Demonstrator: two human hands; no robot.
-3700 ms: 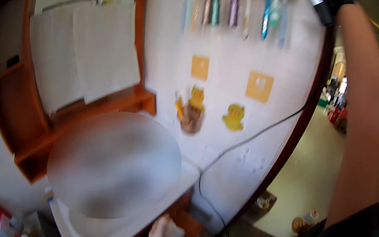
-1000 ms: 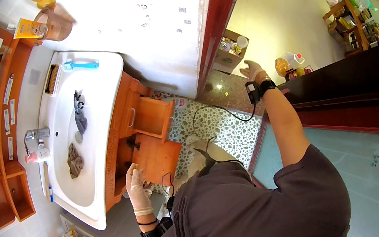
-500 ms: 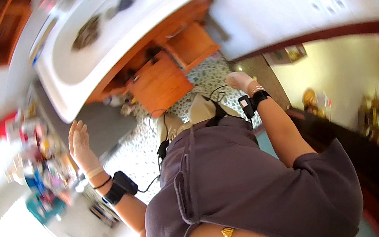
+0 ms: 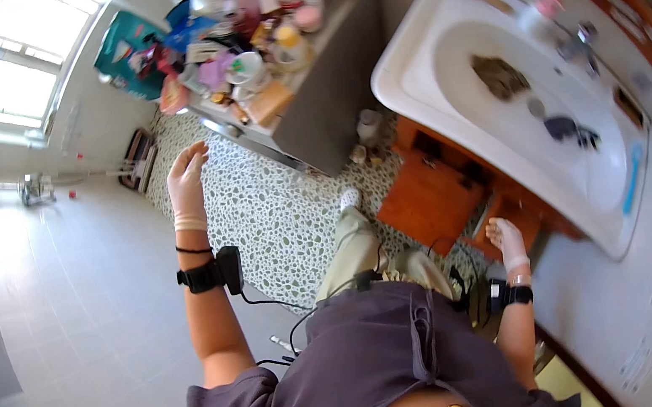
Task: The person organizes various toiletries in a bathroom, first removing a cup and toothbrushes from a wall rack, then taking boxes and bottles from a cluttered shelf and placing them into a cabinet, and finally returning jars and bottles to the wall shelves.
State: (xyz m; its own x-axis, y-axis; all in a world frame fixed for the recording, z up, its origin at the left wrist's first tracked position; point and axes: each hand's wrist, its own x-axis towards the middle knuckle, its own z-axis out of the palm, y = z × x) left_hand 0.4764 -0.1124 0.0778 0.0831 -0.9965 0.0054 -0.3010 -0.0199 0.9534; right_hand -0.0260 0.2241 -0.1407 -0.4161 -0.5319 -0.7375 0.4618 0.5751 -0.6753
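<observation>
My left hand (image 4: 187, 187), in a thin pale glove, is raised over the speckled floor with its fingers stretched out and nothing in them. It is nearest to the grey cabinet with the crowded top. On the other side, my right hand (image 4: 507, 241), gloved too, hangs beside the orange vanity's open drawer (image 4: 515, 212), its fingers loosely apart and holding nothing I can see. Beyond it stands the white washbasin (image 4: 406, 63). A crumpled brown-green cloth (image 4: 499, 76) and a dark grey item (image 4: 561, 127) lie in its bowl.
The grey cabinet (image 4: 342, 90) bears several bottles, jars and a teal bag (image 4: 128, 56). An orange door (image 4: 429, 200) of the vanity hangs open at knee height. A blue toothbrush-like item (image 4: 633, 176) and a pink-topped pump bottle (image 4: 541, 12) sit on the basin's rim.
My view and body have turned left, so the basin has shifted from upper left to upper right and the window has come into sight. Both hands stay free of objects.
</observation>
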